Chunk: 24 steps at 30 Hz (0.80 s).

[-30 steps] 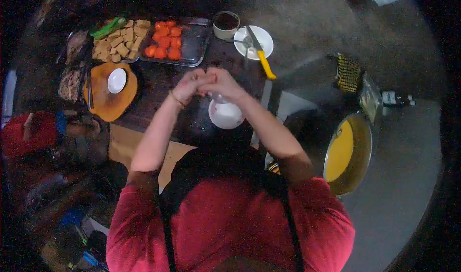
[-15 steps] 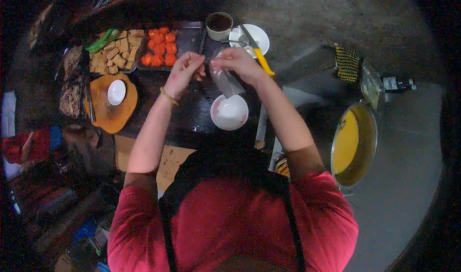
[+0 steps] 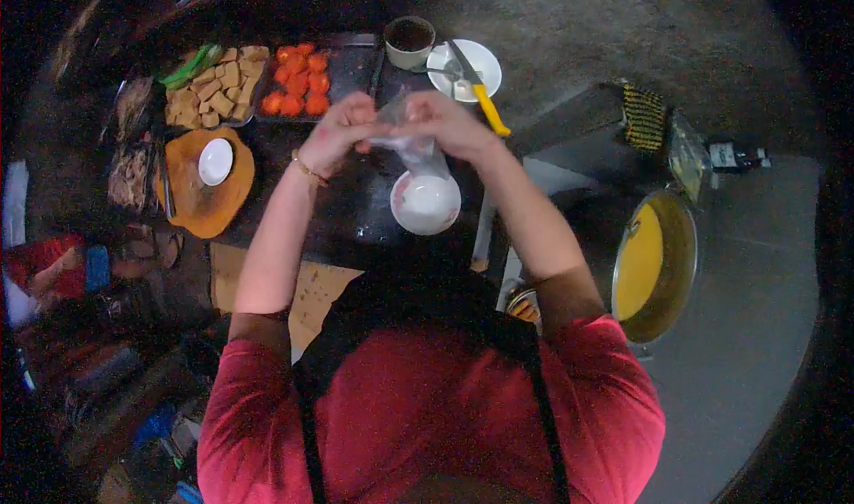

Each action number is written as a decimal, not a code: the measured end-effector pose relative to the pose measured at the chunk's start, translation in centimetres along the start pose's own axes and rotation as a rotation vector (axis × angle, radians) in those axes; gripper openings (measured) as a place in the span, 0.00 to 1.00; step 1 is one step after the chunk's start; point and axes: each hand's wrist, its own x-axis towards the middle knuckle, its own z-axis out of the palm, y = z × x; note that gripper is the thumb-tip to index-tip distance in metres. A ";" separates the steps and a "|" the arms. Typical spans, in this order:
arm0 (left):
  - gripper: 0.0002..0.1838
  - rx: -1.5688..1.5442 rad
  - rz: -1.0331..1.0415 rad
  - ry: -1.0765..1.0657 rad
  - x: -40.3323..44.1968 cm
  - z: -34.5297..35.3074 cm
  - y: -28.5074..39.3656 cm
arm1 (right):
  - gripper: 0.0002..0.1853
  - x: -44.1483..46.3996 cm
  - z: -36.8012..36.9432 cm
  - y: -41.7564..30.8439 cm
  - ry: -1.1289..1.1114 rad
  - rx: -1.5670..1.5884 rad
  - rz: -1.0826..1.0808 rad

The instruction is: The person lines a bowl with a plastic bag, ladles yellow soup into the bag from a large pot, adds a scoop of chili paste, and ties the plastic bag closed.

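Note:
Between my hands is a clear plastic bag (image 3: 422, 154), hanging down over the rim of a white bowl (image 3: 426, 204). My left hand (image 3: 345, 132) pinches the bag's upper edge from the left side. On the right, my right hand (image 3: 439, 123) has its fingers closed on the same edge. Some fingertips are blurred. Just beyond my right hand lies a white plate (image 3: 485, 63) with a yellow-handled knife (image 3: 485, 104) resting across it.
At the back left are a tray of tofu pieces (image 3: 210, 88) and red tomatoes (image 3: 295, 80). A wooden board (image 3: 206, 210) carries a small white dish (image 3: 215, 161). A dark-filled cup (image 3: 409, 56) stands behind my hands. To the right sits a large pot of yellow liquid (image 3: 642, 264).
My left hand has gone from beside the bag to gripping it, and the bag's top is now stretched between both hands. The bowl stays in place.

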 end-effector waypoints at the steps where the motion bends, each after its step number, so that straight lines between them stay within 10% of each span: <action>1: 0.09 0.083 0.196 0.088 -0.2 -0.6 0.0 | 0.10 -0.2 -1.0 -1.0 0.201 -0.114 0.024; 5: 0.05 1.037 0.615 0.297 -1.2 -2.2 1.1 | 0.11 -0.7 -7.4 2.3 0.578 -0.494 -0.047; 9: 0.15 1.461 0.371 0.475 -2.0 -1.3 0.4 | 0.13 -2.2 -7.7 7.0 0.383 -0.484 0.053; 14: 0.32 1.356 0.377 0.417 -1.7 -0.7 -0.7 | 0.27 -8.7 -6.4 16.3 0.294 -0.993 0.522; 17: 0.37 1.350 0.329 0.292 -1.0 0.3 -1.0 | 0.22 -13.0 -6.2 20.3 0.273 -1.105 0.389; 24: 0.39 1.503 0.044 0.078 0.9 4.2 -3.9 | 0.19 -19.4 -1.4 7.9 0.945 -0.707 0.379</action>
